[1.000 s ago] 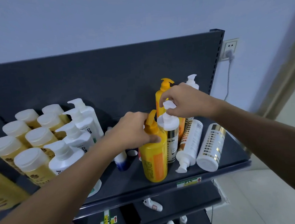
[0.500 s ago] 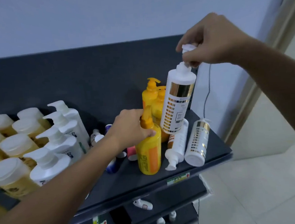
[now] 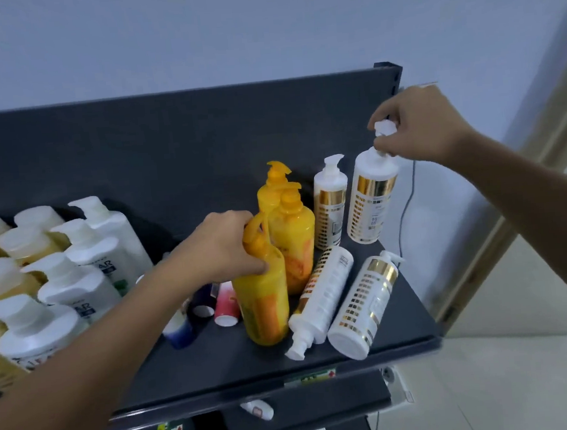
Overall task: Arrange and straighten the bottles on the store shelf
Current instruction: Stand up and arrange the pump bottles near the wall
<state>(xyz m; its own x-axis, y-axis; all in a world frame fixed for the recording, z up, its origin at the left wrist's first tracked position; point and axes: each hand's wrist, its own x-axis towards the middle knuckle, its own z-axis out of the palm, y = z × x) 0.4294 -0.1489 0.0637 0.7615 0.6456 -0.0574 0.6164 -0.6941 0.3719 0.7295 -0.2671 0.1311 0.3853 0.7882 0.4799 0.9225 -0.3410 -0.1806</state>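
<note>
**shelfnoob:** Why hold the white pump bottle with the gold grid label (image 3: 373, 198) by its neck like that?

**aisle9:** Your right hand (image 3: 419, 126) is pinched shut around the pump head, so the body hangs straight and you can drop it into the back row, at about 1 o'clock on the dark grey shelf (image 3: 370, 347). Looks like it's just off the deck or barely touching, right beside the upright white-and-gold bottle (image 3: 330, 201). Can't tell which.

**shelfnoob:** And the left?

**aisle9:** Your left hand (image 3: 223, 245) is clamped round the pump of the front yellow plastic pump bottle (image 3: 264, 296), probably steadying it so nothing topples. Two more yellow ones (image 3: 292, 234) stand behind it at 12.

**shelfnoob:** What's in them?

**aisle9:** Yellow ones look full of opaque yellow stuff; the white ones you can't see into. Two white-and-gold bottles (image 3: 343, 303) lie flat at 4 o'clock, I'd guess next up. Small tubes (image 3: 211, 305) are tipped over at 9, with white pump bottles (image 3: 86, 264) and amber capped ones (image 3: 11, 260) further out.
</note>
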